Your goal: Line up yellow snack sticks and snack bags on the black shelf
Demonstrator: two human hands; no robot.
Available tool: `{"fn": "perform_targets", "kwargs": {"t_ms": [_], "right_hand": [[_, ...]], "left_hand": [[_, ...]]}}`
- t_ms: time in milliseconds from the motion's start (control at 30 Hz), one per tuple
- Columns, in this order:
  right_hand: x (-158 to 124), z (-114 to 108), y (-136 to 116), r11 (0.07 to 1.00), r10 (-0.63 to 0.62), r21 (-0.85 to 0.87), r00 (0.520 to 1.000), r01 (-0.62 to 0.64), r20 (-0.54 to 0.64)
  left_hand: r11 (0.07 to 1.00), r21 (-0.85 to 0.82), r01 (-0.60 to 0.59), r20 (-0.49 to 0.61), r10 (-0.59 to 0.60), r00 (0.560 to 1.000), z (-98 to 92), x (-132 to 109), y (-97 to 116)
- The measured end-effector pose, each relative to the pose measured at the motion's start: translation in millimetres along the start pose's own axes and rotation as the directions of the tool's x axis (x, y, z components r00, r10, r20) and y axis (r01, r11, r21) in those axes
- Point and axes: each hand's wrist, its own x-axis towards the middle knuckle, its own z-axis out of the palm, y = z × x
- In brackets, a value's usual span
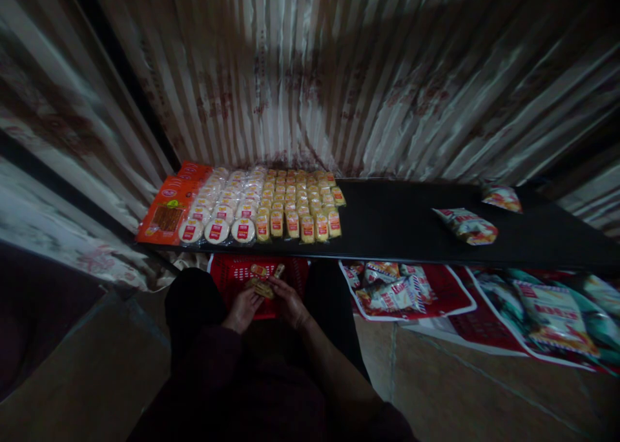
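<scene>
My left hand (242,309) and my right hand (289,303) meet over a red plastic basket (232,274) held between my knees. Both hands close on small yellow snack packets (261,288) at the basket's middle. A few more packets (259,271) lie inside the basket. On the black shelf (387,225) above stand rows of the same yellow packets (300,203), rows of round white packets (227,206) and flat orange packets (169,209) at the far left.
Two loose snack bags (467,225) (501,198) lie on the shelf's right part. Under the shelf, red trays and large bags (402,290) (552,313) of snacks rest on the floor. A striped curtain (339,73) hangs behind.
</scene>
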Motion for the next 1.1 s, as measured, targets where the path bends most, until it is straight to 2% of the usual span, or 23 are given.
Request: {"fn": "perform_targets", "kwargs": {"t_ms": [267, 633, 867, 1000, 1100], "right_hand": [[1.5, -3.7, 0.2, 1.0, 0.018, 0.017, 1.0, -0.017, -0.022], [0.3, -2.9, 1.3, 0.998, 0.036, -0.056, 0.999, -0.035, 0.03], [8.7, -9.4, 7.6, 0.991, -0.045, -0.126, 0.996, 0.036, -0.076], [7.6, -8.5, 8.0, 0.961, -0.088, -0.267, 0.995, 0.07, -0.054], [1.7, -4.8, 6.1, 0.88, -0.142, -0.451, 0.989, 0.148, 0.049]], "left_hand": [[0.999, 0.013, -0.044, 0.063, 0.043, 0.997, -1.1, -1.9, -1.9], [0.998, 0.054, -0.042, 0.1, 0.036, 0.994, -6.4, 4.4, -5.8], [0.999, 0.051, 0.012, 0.006, -0.012, 1.0, -4.6, 6.1, -5.7], [0.995, 0.098, 0.023, 0.005, -0.024, 1.0, -6.6, 6.9, -6.7], [0.989, 0.145, 0.002, -0.019, 0.001, 1.0, -6.9, 7.4, -8.7]]}}
